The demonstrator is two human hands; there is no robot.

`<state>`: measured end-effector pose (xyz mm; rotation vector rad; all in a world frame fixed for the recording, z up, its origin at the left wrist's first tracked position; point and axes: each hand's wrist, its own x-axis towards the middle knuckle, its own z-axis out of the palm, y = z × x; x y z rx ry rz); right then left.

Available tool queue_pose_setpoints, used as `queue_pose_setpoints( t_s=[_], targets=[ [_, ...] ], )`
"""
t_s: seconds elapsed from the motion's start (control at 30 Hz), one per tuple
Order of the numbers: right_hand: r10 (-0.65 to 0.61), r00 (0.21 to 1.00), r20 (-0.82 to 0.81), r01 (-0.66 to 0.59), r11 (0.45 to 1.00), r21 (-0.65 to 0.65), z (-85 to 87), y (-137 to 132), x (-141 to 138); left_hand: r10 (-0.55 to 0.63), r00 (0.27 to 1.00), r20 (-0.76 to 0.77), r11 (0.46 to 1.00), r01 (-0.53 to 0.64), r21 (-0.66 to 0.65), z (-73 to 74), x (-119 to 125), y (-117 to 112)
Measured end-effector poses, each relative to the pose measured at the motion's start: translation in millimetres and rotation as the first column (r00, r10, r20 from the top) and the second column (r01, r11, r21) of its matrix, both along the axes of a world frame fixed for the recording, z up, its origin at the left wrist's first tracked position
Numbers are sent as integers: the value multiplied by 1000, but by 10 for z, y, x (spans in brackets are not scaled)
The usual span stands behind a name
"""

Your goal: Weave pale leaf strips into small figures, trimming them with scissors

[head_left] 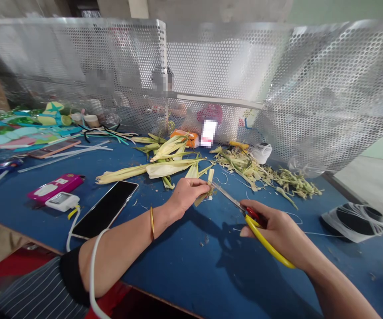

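Between the thumb and fingers of my left hand point(188, 195) is a small piece of pale corn husk point(210, 175), pinched above the blue table. My right hand point(274, 226) is closed around the handles of scissors point(261, 239), one handle yellow and one red. The scissor blades point left and their tips meet the husk piece close to my left fingertips; whether they are cutting it I cannot tell. Just beyond my left hand lie long corn husks point(169, 168) in a loose pile. A heap of husk scraps point(244, 166) sits past the scissors.
A black phone point(106, 210) and a magenta and white device point(56, 190) with a white cable lie left. At right is a spool of white thread point(355, 221), its strand crossing the table point(191, 257). A perforated metal screen point(218, 66) stands behind; a person is partly visible through it.
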<state>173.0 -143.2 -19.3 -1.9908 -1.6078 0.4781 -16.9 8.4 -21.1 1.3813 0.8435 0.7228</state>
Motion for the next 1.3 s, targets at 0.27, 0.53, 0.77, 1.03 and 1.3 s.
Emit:
queue_pose_setpoints(
  t_s=[0.27, 0.53, 0.77, 1.03, 1.3],
  targets=[
    [26, 995, -93, -27, 1000, -12, -3, 6, -21, -32, 999, -19, 999, 32, -2, -25, 7, -6],
    [65, 989, -132, -61, 998, 31, -26, 1, -5, -34, 999, -37, 999, 34, 0, -47, 2, 15],
    [35, 999, -32, -32, 997, 67, -23, -8, -5, -33, 999, -26, 999, 33, 3, -93, -1, 41],
    [24, 998, 50, -27, 999, 46, -6, -2, -7, -31, 998, -52, 1000, 31, -8, -61, 0, 28],
    [-64, 998, -28, 65, 997, 35, -101, 56, 39, -48, 998, 44, 997, 51, -56, -45, 2, 45]
  ],
)
